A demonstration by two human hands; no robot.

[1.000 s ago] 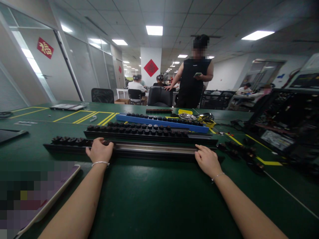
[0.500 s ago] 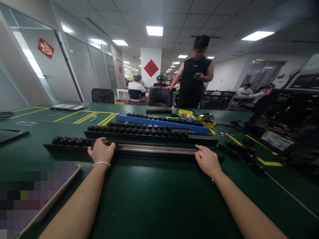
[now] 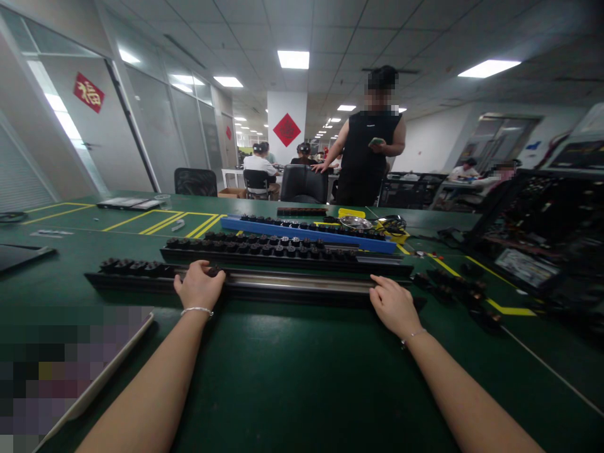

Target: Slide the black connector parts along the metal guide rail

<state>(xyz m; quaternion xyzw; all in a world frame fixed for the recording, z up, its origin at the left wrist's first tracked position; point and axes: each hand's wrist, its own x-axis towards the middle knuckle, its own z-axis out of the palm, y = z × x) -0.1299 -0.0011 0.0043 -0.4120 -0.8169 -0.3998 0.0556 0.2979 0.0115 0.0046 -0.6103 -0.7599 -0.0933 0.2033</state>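
A long black rail (image 3: 292,283) with a shiny metal channel lies across the green table in front of me. Several black knob-like parts (image 3: 136,267) stand in a row at its left end. My left hand (image 3: 201,286) is closed over the channel, with its fingers on a small dark round part (image 3: 215,272). My fingers partly cover that part. Near the rail's right end, my right hand (image 3: 392,303) grips the rail, index finger stretched over the channel and thumb at the near side. The undersides of both hands are hidden.
Behind lie a black rail (image 3: 283,253) with two rows of knobs and a blue rail (image 3: 311,235). Loose dark parts (image 3: 465,292) and an open electronics case (image 3: 523,233) are at right. A blurred-out panel (image 3: 70,377) lies near left. A person (image 3: 370,145) stands beyond the table.
My left hand has slid slightly right along the rail, and the small dark part at its fingers has moved with it. My right hand stays in place.
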